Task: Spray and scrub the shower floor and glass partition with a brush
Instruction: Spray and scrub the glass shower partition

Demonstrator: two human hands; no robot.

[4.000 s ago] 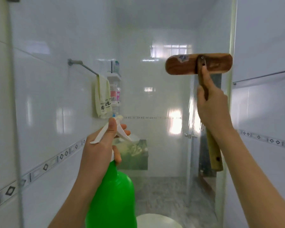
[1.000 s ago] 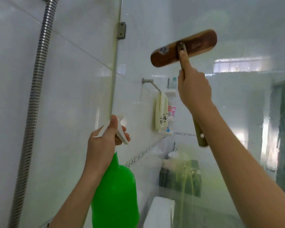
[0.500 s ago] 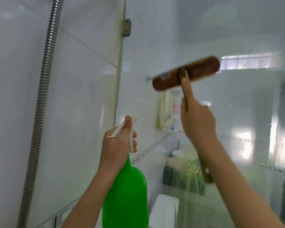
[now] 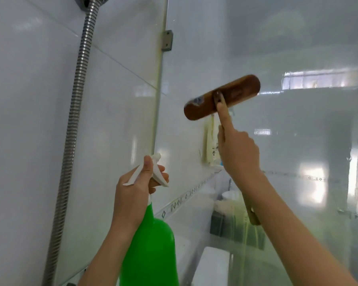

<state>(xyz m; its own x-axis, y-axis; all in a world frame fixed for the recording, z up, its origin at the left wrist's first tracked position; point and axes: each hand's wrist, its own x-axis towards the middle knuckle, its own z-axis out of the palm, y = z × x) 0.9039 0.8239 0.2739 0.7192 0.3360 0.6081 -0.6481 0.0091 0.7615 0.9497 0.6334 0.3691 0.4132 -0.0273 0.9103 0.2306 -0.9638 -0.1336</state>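
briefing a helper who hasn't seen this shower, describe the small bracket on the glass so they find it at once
Start at the white tiled wall on the left, where a ribbed metal hose runs down. Just right of it the glass partition meets the wall; the bracket sits high on that seam. It is small, flat, grey and rectangular, the only fitting there.

No words or numbers can be read here. The brush (image 4: 242, 89) has a small blue sticker (image 4: 197, 100), too blurry to read. The hanging cloth (image 4: 211, 141) has dark marks, too small to read.
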